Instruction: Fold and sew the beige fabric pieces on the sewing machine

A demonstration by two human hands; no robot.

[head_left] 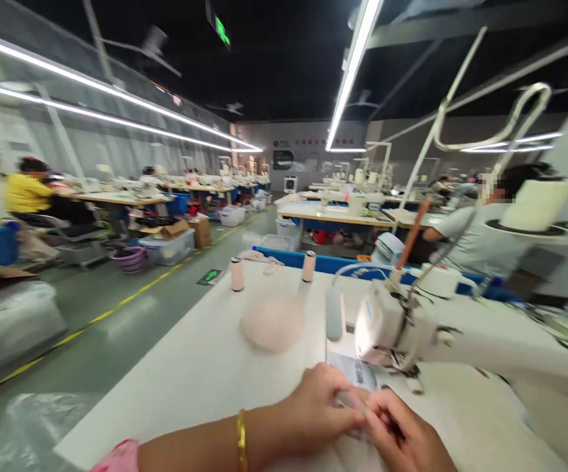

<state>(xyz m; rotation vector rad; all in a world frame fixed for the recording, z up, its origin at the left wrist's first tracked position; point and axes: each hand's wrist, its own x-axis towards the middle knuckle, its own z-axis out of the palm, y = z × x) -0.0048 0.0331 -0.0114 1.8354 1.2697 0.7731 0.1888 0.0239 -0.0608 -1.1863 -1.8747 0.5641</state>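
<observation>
At the near edge of the white sewing table (185, 373), my left hand (318, 406) and my right hand (406, 432) meet, fingers pinched together. Between them is a pale piece of fabric (355, 449), partly covered by my fingers and blurred. A gold bangle (242, 439) circles my left wrist. Just beyond my hands stands a white sewing machine (377, 324) with its lamp lit. Farther left on the tabletop lies a rounded, pale pink fabric piece (271, 321), smeared by motion.
Two thread spools, one left (237, 274) and one right (308, 267), stand at the table's back edge. Large thread cones (537, 204) rise at the right, near a seated person (485, 229). A plastic bag (42, 426) lies beside the table. A yellow line (131, 298) edges the aisle.
</observation>
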